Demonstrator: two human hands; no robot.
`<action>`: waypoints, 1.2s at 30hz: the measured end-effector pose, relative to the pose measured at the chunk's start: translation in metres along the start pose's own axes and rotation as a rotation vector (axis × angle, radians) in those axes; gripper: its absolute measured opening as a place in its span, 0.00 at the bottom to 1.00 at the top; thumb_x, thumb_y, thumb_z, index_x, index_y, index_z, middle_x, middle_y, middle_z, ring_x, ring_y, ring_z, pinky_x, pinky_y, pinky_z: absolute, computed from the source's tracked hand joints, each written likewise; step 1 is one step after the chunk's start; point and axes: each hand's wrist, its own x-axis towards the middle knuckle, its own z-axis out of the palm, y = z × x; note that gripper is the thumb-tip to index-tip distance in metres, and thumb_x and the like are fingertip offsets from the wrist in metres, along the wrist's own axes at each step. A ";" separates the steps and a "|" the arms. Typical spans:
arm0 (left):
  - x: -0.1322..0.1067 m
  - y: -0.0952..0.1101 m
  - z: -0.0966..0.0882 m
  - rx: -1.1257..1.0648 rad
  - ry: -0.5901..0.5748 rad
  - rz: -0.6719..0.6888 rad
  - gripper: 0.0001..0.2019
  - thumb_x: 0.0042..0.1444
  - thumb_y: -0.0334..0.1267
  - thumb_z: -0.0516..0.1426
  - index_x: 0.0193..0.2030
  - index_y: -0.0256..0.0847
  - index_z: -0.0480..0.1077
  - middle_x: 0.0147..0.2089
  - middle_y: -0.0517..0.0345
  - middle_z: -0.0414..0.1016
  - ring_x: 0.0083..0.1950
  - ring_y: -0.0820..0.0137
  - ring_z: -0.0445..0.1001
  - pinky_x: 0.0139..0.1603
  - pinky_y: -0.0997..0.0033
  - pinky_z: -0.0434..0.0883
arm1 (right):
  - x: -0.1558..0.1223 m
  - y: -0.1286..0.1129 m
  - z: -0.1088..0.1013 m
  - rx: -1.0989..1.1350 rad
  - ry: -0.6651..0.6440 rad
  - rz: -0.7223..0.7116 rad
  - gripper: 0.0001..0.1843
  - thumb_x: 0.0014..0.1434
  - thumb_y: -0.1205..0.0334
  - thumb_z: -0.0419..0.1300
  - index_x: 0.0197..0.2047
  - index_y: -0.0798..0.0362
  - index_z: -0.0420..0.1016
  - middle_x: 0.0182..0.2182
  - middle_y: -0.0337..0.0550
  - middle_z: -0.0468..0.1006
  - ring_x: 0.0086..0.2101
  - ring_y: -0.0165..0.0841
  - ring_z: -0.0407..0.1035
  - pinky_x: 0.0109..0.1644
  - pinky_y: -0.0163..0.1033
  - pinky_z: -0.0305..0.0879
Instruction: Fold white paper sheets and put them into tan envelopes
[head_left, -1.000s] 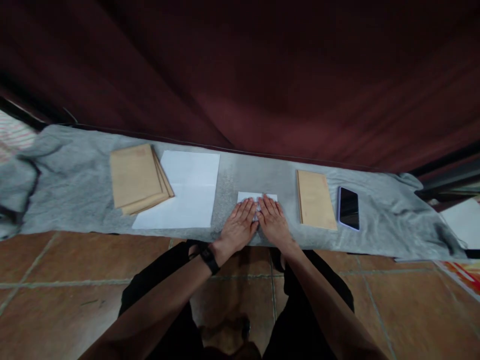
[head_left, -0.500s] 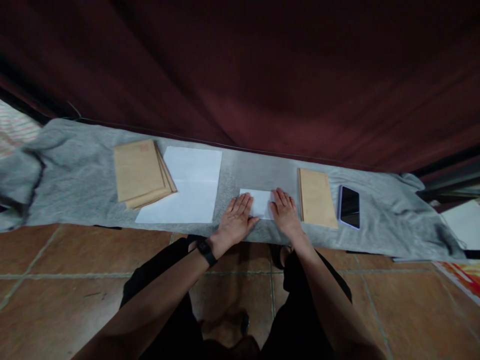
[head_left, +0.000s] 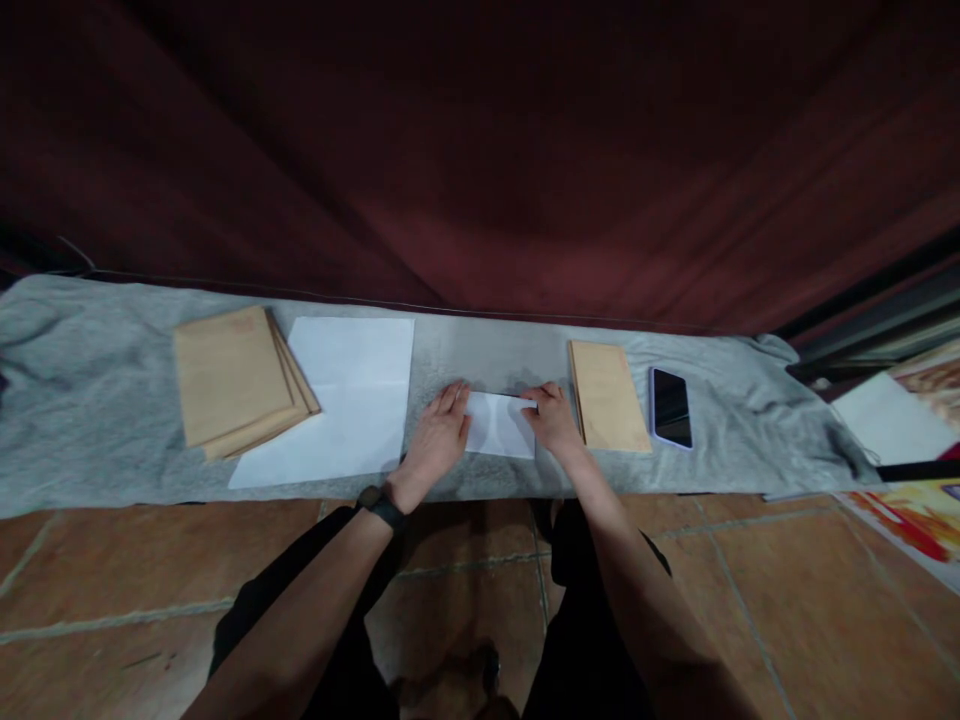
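A small folded white paper (head_left: pixel 501 427) lies on the grey cloth (head_left: pixel 97 400) in front of me. My left hand (head_left: pixel 438 440) rests at its left edge with fingers stretched out and a black watch on the wrist. My right hand (head_left: pixel 553 420) is at its right edge, fingers curled over the top right corner, pinching it. A single brown envelope (head_left: pixel 608 408) lies just right of my right hand.
A stack of brown envelopes (head_left: pixel 236 380) sits at the left, overlapping a white sheet (head_left: pixel 341 400). A dark phone (head_left: pixel 670 407) lies right of the single envelope. A dark red curtain (head_left: pixel 480 150) hangs behind the cloth. Papers (head_left: pixel 896 425) lie at far right on the tiled floor (head_left: pixel 750 590).
Both hands slid apart from the middle of the folded paper to its left and right edges. My right fingers now curl on the top right corner. The view shifted right.
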 end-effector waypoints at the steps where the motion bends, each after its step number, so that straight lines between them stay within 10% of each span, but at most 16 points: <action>1: 0.002 0.000 -0.001 -0.016 0.006 -0.003 0.27 0.67 0.34 0.47 0.71 0.30 0.59 0.72 0.39 0.63 0.72 0.56 0.63 0.71 0.53 0.63 | 0.000 0.000 -0.002 0.059 0.012 -0.005 0.14 0.60 0.70 0.58 0.45 0.50 0.83 0.45 0.49 0.79 0.46 0.40 0.71 0.56 0.45 0.67; 7: 0.012 0.005 -0.021 -0.170 0.160 -0.050 0.16 0.63 0.31 0.54 0.56 0.37 0.74 0.52 0.46 0.77 0.55 0.59 0.76 0.57 0.60 0.73 | -0.007 -0.013 -0.025 0.525 0.128 -0.134 0.07 0.65 0.63 0.57 0.40 0.49 0.78 0.36 0.40 0.81 0.39 0.35 0.75 0.45 0.38 0.71; 13: 0.002 0.004 -0.051 -0.137 0.510 0.100 0.09 0.67 0.34 0.53 0.42 0.43 0.76 0.45 0.53 0.79 0.49 0.62 0.75 0.53 0.58 0.69 | -0.027 -0.024 -0.050 0.571 0.381 -0.393 0.06 0.69 0.61 0.57 0.43 0.47 0.76 0.44 0.42 0.83 0.49 0.37 0.75 0.57 0.45 0.69; 24: -0.030 0.005 -0.027 0.088 -0.046 0.254 0.17 0.61 0.23 0.50 0.50 0.38 0.75 0.55 0.46 0.79 0.54 0.57 0.77 0.57 0.55 0.73 | -0.055 -0.005 -0.028 0.100 -0.112 -0.422 0.18 0.56 0.81 0.55 0.42 0.50 0.75 0.42 0.42 0.81 0.47 0.37 0.74 0.56 0.42 0.66; 36: -0.039 0.019 -0.027 0.184 -0.048 0.262 0.14 0.62 0.25 0.53 0.50 0.37 0.75 0.53 0.43 0.79 0.53 0.56 0.78 0.55 0.54 0.74 | -0.044 -0.017 -0.015 0.211 0.032 -0.213 0.19 0.69 0.68 0.50 0.57 0.50 0.77 0.55 0.47 0.80 0.55 0.37 0.74 0.62 0.44 0.68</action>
